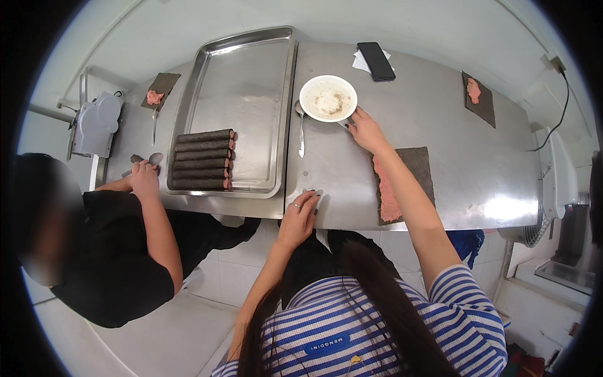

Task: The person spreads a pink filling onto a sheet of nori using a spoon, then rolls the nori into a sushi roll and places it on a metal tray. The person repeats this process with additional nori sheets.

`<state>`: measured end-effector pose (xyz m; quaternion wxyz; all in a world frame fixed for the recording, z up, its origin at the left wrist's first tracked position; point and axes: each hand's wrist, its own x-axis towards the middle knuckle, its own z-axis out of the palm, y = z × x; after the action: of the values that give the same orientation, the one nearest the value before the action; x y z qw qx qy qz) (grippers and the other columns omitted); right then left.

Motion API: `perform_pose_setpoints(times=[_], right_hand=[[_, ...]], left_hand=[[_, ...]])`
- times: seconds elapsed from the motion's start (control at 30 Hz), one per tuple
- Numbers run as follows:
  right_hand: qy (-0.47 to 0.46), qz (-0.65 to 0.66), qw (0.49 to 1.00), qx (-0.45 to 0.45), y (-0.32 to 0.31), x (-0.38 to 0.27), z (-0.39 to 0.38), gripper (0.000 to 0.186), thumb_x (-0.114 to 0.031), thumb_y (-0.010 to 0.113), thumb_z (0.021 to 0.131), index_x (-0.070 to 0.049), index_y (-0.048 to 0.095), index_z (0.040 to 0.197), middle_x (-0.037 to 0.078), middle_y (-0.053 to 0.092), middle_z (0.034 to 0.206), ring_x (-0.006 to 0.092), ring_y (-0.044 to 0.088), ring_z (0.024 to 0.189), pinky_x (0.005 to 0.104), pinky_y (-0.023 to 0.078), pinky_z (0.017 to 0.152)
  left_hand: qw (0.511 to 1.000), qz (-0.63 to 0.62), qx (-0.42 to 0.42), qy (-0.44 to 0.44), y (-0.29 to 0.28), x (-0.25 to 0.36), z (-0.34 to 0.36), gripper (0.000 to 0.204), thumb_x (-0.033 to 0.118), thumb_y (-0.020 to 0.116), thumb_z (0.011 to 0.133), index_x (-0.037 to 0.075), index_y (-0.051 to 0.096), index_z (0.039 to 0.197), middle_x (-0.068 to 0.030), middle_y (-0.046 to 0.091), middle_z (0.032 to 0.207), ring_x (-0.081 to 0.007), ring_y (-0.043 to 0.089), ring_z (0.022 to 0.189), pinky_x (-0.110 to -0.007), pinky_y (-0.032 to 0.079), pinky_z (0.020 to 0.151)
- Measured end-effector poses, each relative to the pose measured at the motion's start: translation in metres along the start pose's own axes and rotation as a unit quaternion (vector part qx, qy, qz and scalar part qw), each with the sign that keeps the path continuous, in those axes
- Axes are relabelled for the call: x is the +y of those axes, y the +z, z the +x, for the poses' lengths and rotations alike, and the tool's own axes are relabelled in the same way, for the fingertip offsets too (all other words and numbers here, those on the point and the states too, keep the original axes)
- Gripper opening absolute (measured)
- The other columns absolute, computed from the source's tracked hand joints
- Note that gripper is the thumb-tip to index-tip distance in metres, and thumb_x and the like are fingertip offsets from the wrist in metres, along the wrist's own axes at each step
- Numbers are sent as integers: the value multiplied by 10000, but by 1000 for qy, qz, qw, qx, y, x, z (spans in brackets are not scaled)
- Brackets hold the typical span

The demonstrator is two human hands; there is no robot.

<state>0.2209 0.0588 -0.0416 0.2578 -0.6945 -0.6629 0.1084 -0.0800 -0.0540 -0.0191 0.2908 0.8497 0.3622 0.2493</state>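
A white bowl (310,115) with cloudy liquid in it stands toward the back of the steel table. My right hand (367,131) grips its near right rim, thumb and fingers at the edge. Under my right forearm lies a dark seaweed sheet (417,173) with a strip of pink minced filling (388,191) along its left side, partly covered by the arm. My left hand (300,217) rests at the table's front edge, fingers loosely bent and holding nothing. A metal spoon (301,135) lies just left of the bowl.
Left stands a steel tray (235,81) with several seaweed rolls (202,160). A co-worker (119,245) handles a spoon beside it. Two other seaweed sheets (164,81) (482,113) bear pink filling. A black phone (375,61) lies at the back; white machines (97,122) (559,169) flank the table.
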Motion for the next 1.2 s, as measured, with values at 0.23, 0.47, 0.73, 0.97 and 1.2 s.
perform_pose_setpoints(times=[0.23, 0.47, 0.73, 0.97, 1.2], right_hand=[[71, -71, 993, 58, 43, -40, -14, 347, -113, 497, 900, -9, 567, 1224, 206, 503, 1339, 333, 493, 1227, 412, 455, 978], [12, -14, 999, 45, 74, -72, -28, 336, -81, 492, 872, -16, 601, 1182, 152, 563, 1294, 297, 532, 1207, 390, 471, 968], [-67, -71, 995, -3, 40, -49, -59, 335, -67, 499, 836, -7, 614, 1145, 126, 567, 1298, 266, 542, 1203, 363, 464, 988], [16, -184, 981, 60, -14, 48, -24, 338, -39, 491, 835, -23, 617, 1148, 135, 560, 1302, 291, 576, 1145, 377, 481, 960], [125, -173, 977, 17, 18, -10, -45, 336, -21, 479, 838, 30, 588, 1151, 192, 559, 1275, 306, 623, 1049, 395, 540, 848]], left_hand=[[999, 36, 11, 18, 7, -10, -3, 406, 30, 616, 788, 71, 558, 1188, -117, 526, 1262, -314, 525, 1141, -414, 425, 953], [996, 87, -9, 11, 15, -8, 6, 417, 89, 633, 798, 89, 542, 1205, -98, 516, 1279, -302, 521, 1134, -407, 410, 967], [996, 87, -12, 9, 16, -13, 4, 460, 79, 626, 767, 77, 536, 1217, -100, 511, 1290, -307, 496, 1163, -427, 382, 990], [993, 113, -7, 19, 16, -9, 7, 452, 115, 636, 784, 74, 531, 1222, -94, 510, 1289, -306, 509, 1132, -413, 390, 984], [994, 107, -2, 10, 17, -9, 5, 457, 124, 629, 787, 79, 523, 1229, -94, 513, 1287, -300, 504, 1140, -417, 378, 986]])
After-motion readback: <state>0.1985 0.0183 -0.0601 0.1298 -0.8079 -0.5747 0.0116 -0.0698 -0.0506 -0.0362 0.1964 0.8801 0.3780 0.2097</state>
